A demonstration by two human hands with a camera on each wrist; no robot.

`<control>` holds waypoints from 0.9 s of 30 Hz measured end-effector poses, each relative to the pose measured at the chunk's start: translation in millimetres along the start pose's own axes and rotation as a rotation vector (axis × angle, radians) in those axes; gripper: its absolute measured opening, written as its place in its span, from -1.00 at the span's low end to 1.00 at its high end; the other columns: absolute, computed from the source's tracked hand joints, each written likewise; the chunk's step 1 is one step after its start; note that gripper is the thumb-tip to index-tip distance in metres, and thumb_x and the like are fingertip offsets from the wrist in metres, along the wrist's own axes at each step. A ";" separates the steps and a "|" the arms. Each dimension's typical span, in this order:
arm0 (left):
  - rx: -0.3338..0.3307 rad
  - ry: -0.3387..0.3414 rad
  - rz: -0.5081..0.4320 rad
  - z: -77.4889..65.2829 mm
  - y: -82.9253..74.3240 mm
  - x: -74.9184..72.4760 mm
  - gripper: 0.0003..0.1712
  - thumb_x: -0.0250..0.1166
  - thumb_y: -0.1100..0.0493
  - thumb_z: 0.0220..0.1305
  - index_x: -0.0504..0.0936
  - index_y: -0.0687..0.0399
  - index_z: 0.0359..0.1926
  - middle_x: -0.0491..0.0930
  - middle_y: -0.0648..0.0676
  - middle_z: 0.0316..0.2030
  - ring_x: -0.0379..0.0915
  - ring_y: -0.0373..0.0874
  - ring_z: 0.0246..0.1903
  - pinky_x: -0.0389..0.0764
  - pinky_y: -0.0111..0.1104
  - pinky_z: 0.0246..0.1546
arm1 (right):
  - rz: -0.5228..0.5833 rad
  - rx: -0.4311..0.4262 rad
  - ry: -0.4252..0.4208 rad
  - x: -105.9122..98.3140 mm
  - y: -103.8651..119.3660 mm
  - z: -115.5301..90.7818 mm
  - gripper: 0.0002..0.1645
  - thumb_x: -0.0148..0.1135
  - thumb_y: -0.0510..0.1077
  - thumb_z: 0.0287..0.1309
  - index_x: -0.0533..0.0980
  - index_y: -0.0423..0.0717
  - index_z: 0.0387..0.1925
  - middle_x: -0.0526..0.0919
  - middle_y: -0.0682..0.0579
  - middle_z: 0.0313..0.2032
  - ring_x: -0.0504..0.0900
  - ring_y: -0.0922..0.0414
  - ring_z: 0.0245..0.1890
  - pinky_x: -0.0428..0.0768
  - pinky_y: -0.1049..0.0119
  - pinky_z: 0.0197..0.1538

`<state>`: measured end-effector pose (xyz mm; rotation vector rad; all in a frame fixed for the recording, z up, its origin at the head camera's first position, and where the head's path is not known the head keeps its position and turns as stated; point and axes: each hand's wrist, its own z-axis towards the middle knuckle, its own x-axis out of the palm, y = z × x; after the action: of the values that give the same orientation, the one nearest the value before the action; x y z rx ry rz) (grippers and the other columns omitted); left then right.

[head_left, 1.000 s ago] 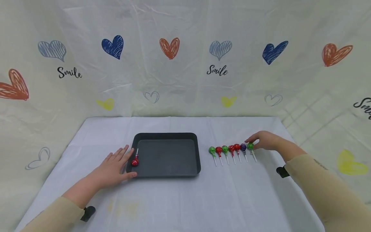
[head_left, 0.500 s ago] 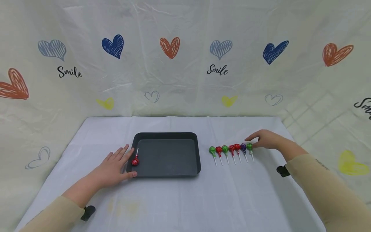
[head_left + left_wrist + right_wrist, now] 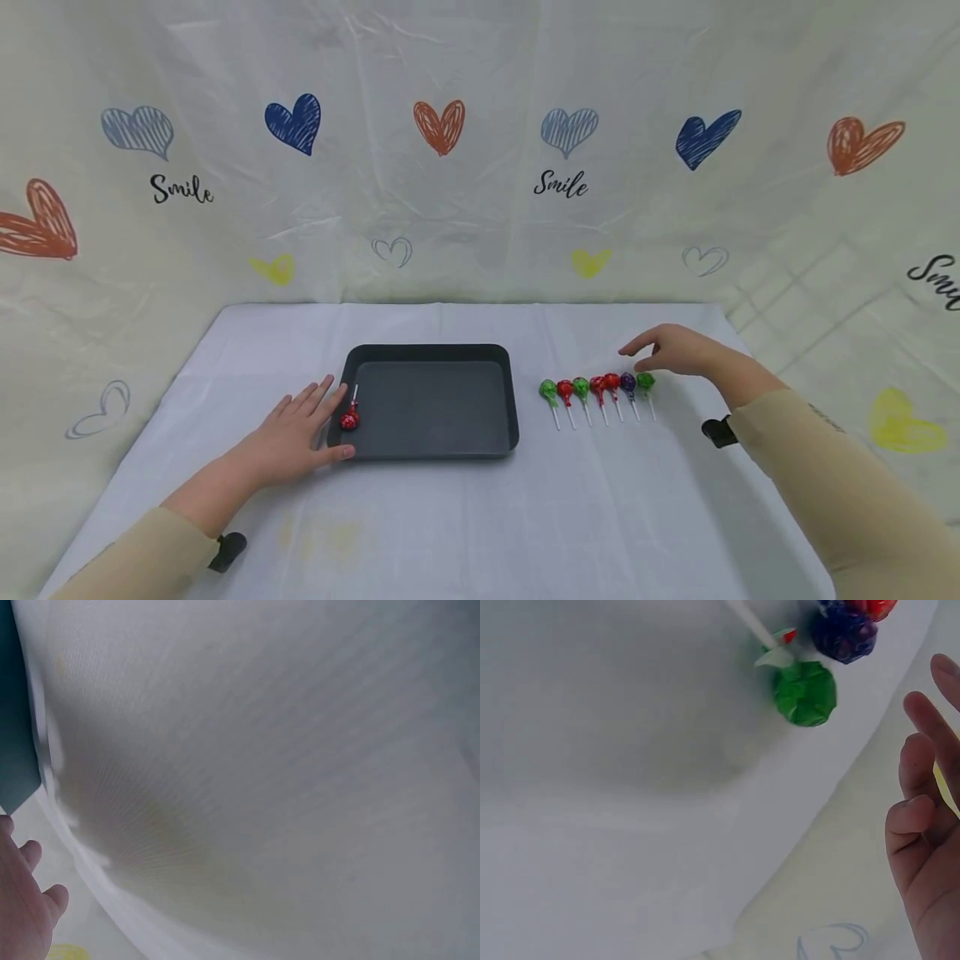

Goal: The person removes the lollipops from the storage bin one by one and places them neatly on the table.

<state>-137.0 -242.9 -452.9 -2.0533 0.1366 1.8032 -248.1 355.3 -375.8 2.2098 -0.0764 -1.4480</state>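
Observation:
My left hand (image 3: 288, 437) rests with spread fingers at the left edge of a dark grey tray (image 3: 435, 408). Inside that tray, by its left wall, lies a red-wrapped lollipop (image 3: 349, 419). My right hand (image 3: 675, 350) hovers just behind the right end of a lollipop row, thumb and fingers apart and holding nothing. Nearest to it is a green lollipop (image 3: 645, 381), whose round wrapper (image 3: 806, 694) shows clear of the fingers in the right wrist view. A purple lollipop (image 3: 627, 383) lies beside the green one. The left wrist view catches only part of my left hand (image 3: 26, 900).
Further left in the row, red lollipops (image 3: 612, 382) and green lollipops (image 3: 549, 389) lie side by side, sticks toward me, right of the tray. A white cloth (image 3: 465, 525) covers the table. Behind it hangs a pale backdrop (image 3: 480, 208) printed with hearts.
The rightmost green lollipop has shifted left, close against the purple one. My right hand has let go of it and moved up and slightly left. The left hand stays put.

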 end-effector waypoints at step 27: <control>-0.018 0.006 0.004 -5.3 -8.6 -7.6 0.23 0.20 -0.52 0.14 -0.03 0.08 0.57 -0.13 0.24 0.55 -0.20 0.30 0.49 -0.15 0.27 0.40 | -0.043 -0.260 0.088 29.5 166.0 84.7 -0.59 0.44 0.02 0.15 0.68 0.18 0.07 0.66 0.21 0.01 0.56 0.10 -0.19 0.62 0.24 -0.20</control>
<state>-130.4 -238.4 -443.1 -2.0721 0.1271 1.8069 -273.3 169.4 -356.1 2.0682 0.1804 -1.2990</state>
